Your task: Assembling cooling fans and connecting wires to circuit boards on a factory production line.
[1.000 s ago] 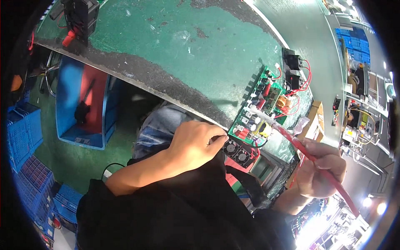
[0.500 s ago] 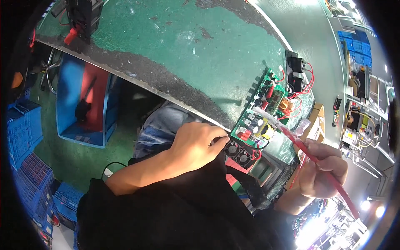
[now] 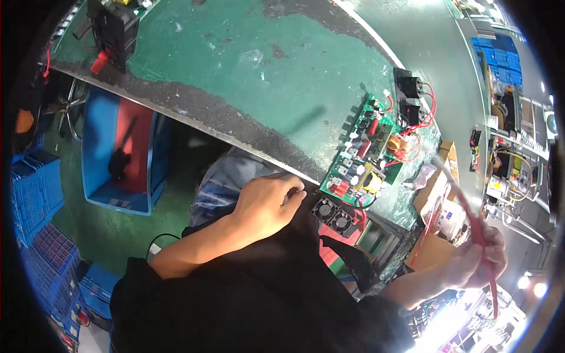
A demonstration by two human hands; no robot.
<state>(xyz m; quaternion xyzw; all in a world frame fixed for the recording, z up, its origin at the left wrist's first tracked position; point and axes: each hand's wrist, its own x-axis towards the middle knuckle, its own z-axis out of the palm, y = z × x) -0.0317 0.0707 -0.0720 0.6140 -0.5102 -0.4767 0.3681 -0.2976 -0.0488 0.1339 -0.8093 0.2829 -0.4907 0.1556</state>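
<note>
My right hand [image 3: 478,259] grips a long, thin red stick with a pale tip [image 3: 474,220], a little blurred, so its exact kind is unclear. It is held up at the right, apart from the green circuit board [image 3: 366,150]. That board lies at the table's right edge and carries capacitors, red parts and a copper coil; red wires run from it to black sockets [image 3: 410,88]. My left hand [image 3: 263,203] is at the near table edge, left of the board, with thumb and fingers curled together. Whatever may be between them is hidden. Two small black fans [image 3: 333,215] sit beside the board's near end.
The worn green table [image 3: 235,65] spreads ahead, with a black device [image 3: 115,35] at its far left. Below, a blue bin [image 3: 150,176] stands on the floor near stacked blue crates [image 3: 35,188]. An open cardboard box [image 3: 438,247] is at the right.
My right hand has moved right, taking the red stick's tip away from above the circuit board. My left hand has shifted slightly left from the board's near corner.
</note>
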